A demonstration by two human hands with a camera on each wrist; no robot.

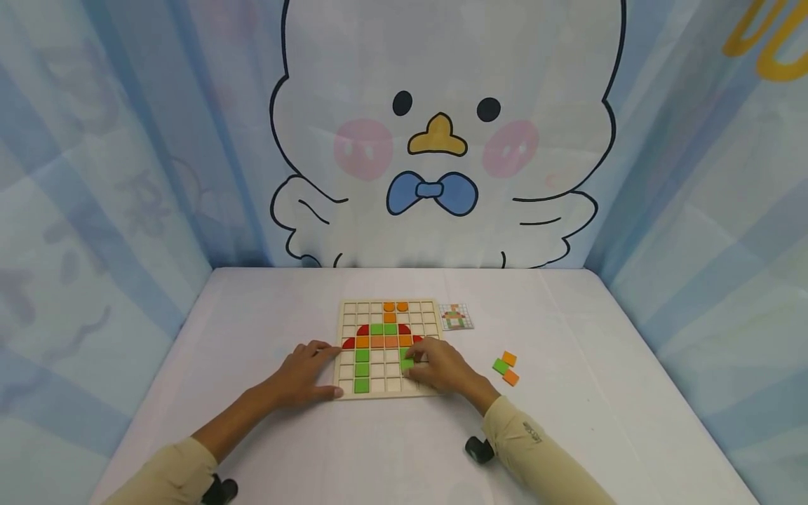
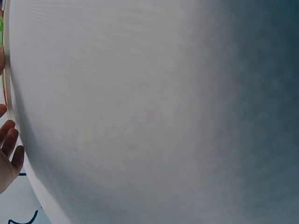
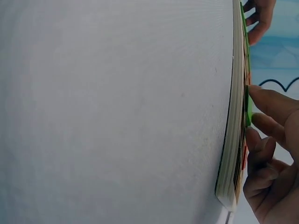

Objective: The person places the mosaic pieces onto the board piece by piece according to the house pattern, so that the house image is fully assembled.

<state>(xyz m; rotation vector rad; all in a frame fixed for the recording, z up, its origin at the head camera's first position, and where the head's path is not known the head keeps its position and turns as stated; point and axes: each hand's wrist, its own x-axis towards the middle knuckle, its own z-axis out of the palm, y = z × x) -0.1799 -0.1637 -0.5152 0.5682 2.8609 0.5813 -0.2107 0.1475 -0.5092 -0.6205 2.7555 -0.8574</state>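
A square wooden grid board (image 1: 385, 396) lies on the table, holding a pattern of green, orange and red flat pieces in its cells. Between the thumb and finger of my right hand (image 1: 445, 365) is a green square tile (image 3: 248, 107), pinched at the board's surface on the right part of the pattern. My left hand (image 1: 306, 375) touches the board's left edge, thumb and fingers spread apart. Part of the board's right side is hidden under my right hand. In the left wrist view, only fingers and the board's edge show at the far left.
A small pattern card (image 1: 456, 317) lies against the board's upper right. Further right are a loose green tile (image 1: 501, 366) and two orange tiles, one of them an orange tile (image 1: 510, 377) nearer me. Printed curtains (image 1: 442, 238) stand behind the white table (image 1: 265, 301) and at its sides.
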